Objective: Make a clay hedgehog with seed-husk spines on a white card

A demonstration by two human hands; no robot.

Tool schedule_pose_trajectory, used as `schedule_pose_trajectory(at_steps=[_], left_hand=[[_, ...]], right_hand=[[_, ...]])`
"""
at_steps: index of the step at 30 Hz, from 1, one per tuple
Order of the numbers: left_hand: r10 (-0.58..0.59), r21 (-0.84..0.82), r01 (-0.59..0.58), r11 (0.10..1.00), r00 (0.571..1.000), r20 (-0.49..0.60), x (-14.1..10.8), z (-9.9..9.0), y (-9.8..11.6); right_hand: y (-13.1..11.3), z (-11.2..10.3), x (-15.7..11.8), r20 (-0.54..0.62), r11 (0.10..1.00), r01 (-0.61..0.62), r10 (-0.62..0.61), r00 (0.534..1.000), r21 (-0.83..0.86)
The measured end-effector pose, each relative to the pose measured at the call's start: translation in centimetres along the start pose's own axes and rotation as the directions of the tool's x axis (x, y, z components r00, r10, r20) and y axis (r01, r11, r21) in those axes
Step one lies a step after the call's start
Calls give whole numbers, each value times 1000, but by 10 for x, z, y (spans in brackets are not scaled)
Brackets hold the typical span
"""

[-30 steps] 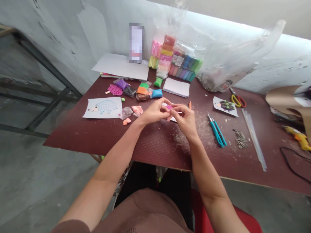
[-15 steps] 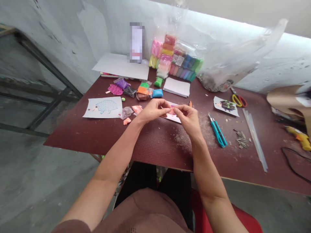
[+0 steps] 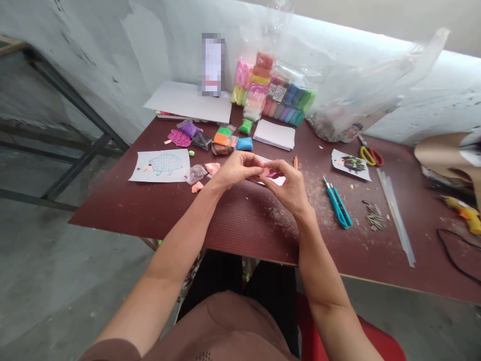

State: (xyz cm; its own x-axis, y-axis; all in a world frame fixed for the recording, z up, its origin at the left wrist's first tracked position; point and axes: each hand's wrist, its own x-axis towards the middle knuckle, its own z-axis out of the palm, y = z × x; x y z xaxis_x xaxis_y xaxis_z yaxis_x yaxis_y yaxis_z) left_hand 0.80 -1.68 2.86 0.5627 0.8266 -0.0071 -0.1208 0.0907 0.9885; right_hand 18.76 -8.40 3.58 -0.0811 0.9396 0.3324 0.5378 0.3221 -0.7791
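Below your left hand point(image 3: 238, 171) and right hand point(image 3: 289, 188), the tabletop point(image 3: 233, 220) is finely textured with a dull sheen. Beyond them you have matt white paper point(image 3: 275, 134) and coloured packets point(image 3: 257, 89) in glossy plastic; off to their right, scissors point(image 3: 370, 152) with plastic handles and metal blades.

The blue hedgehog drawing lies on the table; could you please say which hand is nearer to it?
Left. The left hand is to the right of the drawing, apart from it; the right hand is farther right.
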Motion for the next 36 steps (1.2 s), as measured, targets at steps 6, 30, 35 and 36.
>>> schedule_pose_trajectory(at_steps=[6,30,35,36], left_hand=[[-1,10,0,1000,998,58,-2,-1,2],[-87,-4,87,996,995,43,-1,-6,-1],[-88,-29,89,996,995,55,-1,-6,-3],[-87,-31,88,996,995,56,0,-6,-4]], right_hand=[[2,2,0,-1,998,34,-34,999,-50],[3,1,1,-31,983,-176,178,984,59],[3,2,2,1,975,-189,190,982,121],[3,2,2,14,972,-195,195,981,131]])
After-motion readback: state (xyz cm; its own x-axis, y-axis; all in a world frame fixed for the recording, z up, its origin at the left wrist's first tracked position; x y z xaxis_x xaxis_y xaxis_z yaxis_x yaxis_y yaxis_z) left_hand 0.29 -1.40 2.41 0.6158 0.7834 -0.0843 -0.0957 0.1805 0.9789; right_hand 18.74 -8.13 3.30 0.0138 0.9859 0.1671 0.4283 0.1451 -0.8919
